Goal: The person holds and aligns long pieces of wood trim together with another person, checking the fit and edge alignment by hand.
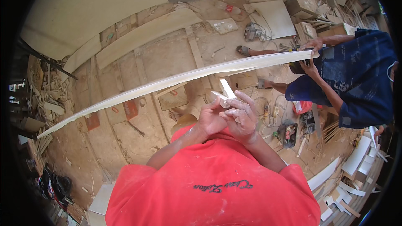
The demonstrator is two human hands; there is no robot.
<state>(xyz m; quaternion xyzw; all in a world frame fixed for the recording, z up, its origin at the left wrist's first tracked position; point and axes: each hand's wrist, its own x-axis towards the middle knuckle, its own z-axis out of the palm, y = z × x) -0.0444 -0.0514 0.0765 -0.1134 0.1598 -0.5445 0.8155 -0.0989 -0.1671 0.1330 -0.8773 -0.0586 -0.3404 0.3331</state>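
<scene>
In front of my chest, two short pale wood strips meet close to my fingertips; one strip (227,88) points up and away, and the other (218,96) slants to the left. My left hand (210,119) is closed with thumb and fingers around the lower ends. Dusty and bent at the fingers, my right hand (244,117) grips the ends from the right side. Just beyond my hands, a long, narrow pale board (180,77) spans the view. Its right end is held by both hands of another person (312,60) in a dark blue shirt.
Wide panels (100,4) lie at the back left, and a curved board (146,35) is on the floor. A corded power tool (252,32) sits beside a pale sheet (274,19). Wood offcuts (52,92) pile at left; a tool tray (289,134) stands at right.
</scene>
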